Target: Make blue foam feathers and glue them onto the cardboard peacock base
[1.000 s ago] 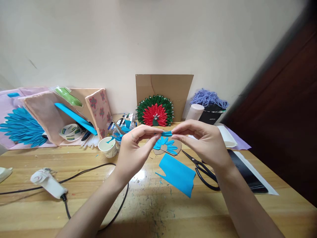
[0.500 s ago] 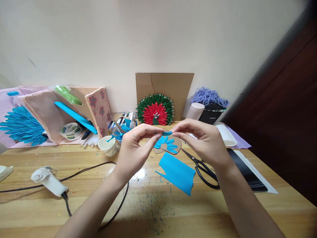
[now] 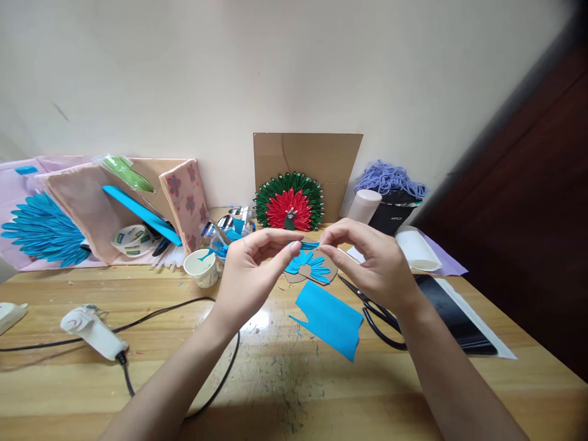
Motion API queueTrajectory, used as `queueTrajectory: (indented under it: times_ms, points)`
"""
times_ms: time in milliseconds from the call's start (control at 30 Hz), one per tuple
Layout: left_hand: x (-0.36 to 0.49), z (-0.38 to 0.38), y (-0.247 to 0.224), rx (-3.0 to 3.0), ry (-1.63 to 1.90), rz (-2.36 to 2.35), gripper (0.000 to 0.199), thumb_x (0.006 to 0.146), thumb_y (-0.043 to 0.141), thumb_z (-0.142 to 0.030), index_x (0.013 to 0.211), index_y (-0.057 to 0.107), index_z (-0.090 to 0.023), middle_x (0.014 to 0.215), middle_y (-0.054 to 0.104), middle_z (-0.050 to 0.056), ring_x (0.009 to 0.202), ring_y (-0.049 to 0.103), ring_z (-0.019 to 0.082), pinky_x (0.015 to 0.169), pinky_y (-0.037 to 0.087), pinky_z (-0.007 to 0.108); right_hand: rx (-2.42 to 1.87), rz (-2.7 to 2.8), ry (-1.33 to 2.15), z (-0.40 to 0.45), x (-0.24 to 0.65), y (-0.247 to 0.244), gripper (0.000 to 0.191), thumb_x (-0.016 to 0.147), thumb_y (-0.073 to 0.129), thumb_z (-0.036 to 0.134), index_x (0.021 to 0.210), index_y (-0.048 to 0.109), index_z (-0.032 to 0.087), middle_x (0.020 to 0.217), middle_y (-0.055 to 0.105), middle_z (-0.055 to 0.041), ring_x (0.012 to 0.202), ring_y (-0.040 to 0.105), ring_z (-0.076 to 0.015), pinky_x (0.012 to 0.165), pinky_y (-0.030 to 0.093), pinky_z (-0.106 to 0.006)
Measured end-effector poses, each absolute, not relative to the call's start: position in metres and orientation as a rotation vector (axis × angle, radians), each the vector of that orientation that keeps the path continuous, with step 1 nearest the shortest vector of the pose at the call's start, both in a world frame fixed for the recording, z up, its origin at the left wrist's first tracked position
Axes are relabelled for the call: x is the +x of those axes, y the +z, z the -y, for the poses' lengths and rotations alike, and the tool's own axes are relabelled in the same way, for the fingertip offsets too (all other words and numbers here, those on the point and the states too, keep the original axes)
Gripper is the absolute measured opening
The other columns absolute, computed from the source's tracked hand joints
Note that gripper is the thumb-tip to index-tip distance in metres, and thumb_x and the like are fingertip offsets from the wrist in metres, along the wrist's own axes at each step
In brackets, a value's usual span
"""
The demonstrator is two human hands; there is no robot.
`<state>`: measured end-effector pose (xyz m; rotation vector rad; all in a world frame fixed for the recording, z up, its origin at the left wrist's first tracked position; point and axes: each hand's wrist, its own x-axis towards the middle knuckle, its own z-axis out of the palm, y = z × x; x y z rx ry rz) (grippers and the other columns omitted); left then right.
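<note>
Between my two hands is a small folded blue piece [image 3: 310, 245], paper or felt by its look, pinched at both ends. The thumb and fingers of my left hand [image 3: 257, 269] close on its left end. My right hand [image 3: 372, 257] pinches the other end. Just below and behind them lies a cardboard round [image 3: 294, 277] with blue petals [image 3: 315, 266] fanned out on it, partly hidden by my hands. A larger blue sheet [image 3: 328, 320] with a ragged cut edge rests on the table nearer me. Black-handled scissors [image 3: 383, 331] lie partly under my right forearm.
A white corded tool [image 3: 94, 331] lies at left, its black cable looping across the table. A paper cup [image 3: 201, 269] stands left of my hands. Behind are a red and green petal fan [image 3: 288, 205], a cardboard sheet [image 3: 340, 159], purple yarn [image 3: 390, 179] and a pink box [image 3: 82, 208].
Both hands keep their pinch on the blue piece, with only slight finger shifts. The whole view has moved a little; the things on the table stay in place.
</note>
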<state>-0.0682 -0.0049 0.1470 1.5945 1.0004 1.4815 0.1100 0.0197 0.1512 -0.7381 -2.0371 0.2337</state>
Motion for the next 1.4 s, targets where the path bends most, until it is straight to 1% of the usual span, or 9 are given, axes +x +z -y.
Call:
queueTrajectory:
  times_ms: [167,300,433,667,967,1133,1400]
  points:
    - [-0.0683,0.0055,0.1468,1.55,1.488,-1.018,0.013,0.077,0.064,-0.026,0.087,0.067,-0.019,0.083,0.07,0.002,0.075,0.065,0.012,0.067,0.054,0.019,-0.727,2.023,0.273,-0.0185,0.1069,0.1498,0.003,0.085,0.054,0.021,0.082,0.055,0.019,0.076,0.058,-0.0005,0.069,0.055,-0.0127,0.065,0.046,-0.026]
    - [-0.0696,0.0046,0.1477,1.556,1.499,-1.069,0.013,0.076,0.064,-0.027,0.086,0.067,-0.018,0.082,0.07,0.003,0.073,0.065,0.012,0.066,0.054,0.02,-0.714,1.986,0.232,-0.0169,0.1062,0.15,0.001,0.082,0.058,0.019,0.082,0.058,0.02,0.076,0.061,-0.0003,0.07,0.057,-0.0127,0.065,0.047,-0.026]
    - [-0.0708,0.0045,0.148,1.582,1.509,-1.094,0.014,0.076,0.064,-0.028,0.085,0.068,-0.018,0.079,0.069,0.003,0.07,0.064,0.013,0.062,0.053,0.021,-0.69,1.942,0.191,-0.0161,0.1058,0.1499,0.003,0.08,0.06,0.019,0.083,0.061,0.021,0.077,0.063,-0.0006,0.071,0.06,-0.0142,0.066,0.049,-0.028]
    - [-0.0689,0.0067,0.1491,1.607,1.531,-1.093,0.012,0.076,0.064,-0.027,0.084,0.068,-0.019,0.082,0.069,0.004,0.075,0.064,0.014,0.067,0.054,0.024,-0.707,1.97,0.185,-0.0146,0.1064,0.1502,0.006,0.082,0.058,0.02,0.084,0.06,0.024,0.078,0.064,-0.0018,0.071,0.06,-0.0165,0.067,0.05,-0.032]
    - [-0.0678,0.0089,0.1483,1.571,1.527,-1.065,0.014,0.076,0.064,-0.026,0.087,0.067,-0.018,0.084,0.069,0.003,0.076,0.064,0.013,0.068,0.053,0.021,-0.709,2.006,0.097,-0.0135,0.1049,0.1508,0.007,0.08,0.056,0.015,0.081,0.058,0.022,0.073,0.06,-0.0006,0.069,0.058,-0.0144,0.065,0.048,-0.029]
    - [-0.0708,0.006,0.1485,1.463,1.542,-1.062,0.019,0.073,0.067,-0.029,0.087,0.065,-0.017,0.084,0.068,0.005,0.075,0.064,0.014,0.068,0.054,0.023,-0.703,1.984,0.039,-0.0132,0.1035,0.149,0.007,0.081,0.055,0.014,0.08,0.058,0.021,0.074,0.061,-0.0014,0.069,0.058,-0.0148,0.065,0.048,-0.029]
    - [-0.073,0.0044,0.1494,1.45,1.495,-1.034,0.02,0.074,0.065,-0.03,0.091,0.064,-0.018,0.086,0.067,0.005,0.072,0.063,0.013,0.065,0.053,0.022,-0.685,1.976,-0.005,-0.0133,0.1019,0.1485,0.006,0.082,0.054,0.015,0.082,0.058,0.02,0.073,0.061,-0.0021,0.07,0.059,-0.0153,0.065,0.047,-0.029]
